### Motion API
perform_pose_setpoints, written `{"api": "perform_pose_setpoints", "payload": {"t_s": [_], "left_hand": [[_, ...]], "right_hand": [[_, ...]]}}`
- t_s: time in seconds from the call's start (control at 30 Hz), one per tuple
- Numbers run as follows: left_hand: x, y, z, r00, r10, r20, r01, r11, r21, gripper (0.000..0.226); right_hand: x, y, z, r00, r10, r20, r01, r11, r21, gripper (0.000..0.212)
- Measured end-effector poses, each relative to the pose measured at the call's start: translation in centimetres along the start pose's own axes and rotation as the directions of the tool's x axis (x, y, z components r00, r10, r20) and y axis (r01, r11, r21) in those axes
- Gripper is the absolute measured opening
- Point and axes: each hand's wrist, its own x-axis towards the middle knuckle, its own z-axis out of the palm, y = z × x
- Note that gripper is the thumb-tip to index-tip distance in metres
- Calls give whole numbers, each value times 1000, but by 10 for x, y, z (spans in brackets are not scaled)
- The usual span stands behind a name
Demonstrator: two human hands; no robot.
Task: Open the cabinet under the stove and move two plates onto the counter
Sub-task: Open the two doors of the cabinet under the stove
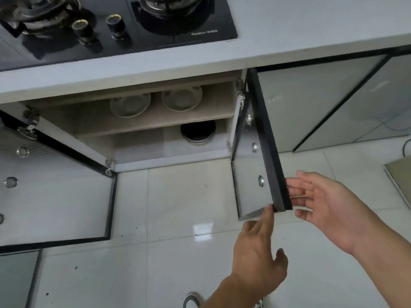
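Observation:
The cabinet [155, 127] under the black gas stove [173, 25] stands open, its left door [55, 196] swung wide and its right door [251, 190] swung out toward me. Two pale plates lie side by side on the upper shelf: the left plate [130, 104] and the right plate [182, 98]. My left hand [258, 252] reaches up from below, fingers apart, one fingertip touching the right door's lower corner. My right hand [324, 207] is open, palm showing, its fingertips against that door's dark outer edge. Neither hand holds anything.
A dark round pot [198, 131] sits on the lower shelf at the right. The grey counter [311, 23] runs to the right of the stove. Closed glossy cabinet doors [315, 103] continue rightward. White tiled floor [178, 207] lies below, with a flat board [400, 181] at the far right.

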Motion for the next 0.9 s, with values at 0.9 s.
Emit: {"api": "perform_pose_setpoints", "payload": {"t_s": [0.9], "left_hand": [[61, 19, -146, 998, -41, -54, 68, 625, 778, 71]], "right_hand": [[5, -34, 46, 613, -619, 491, 582, -66, -810, 55]]}}
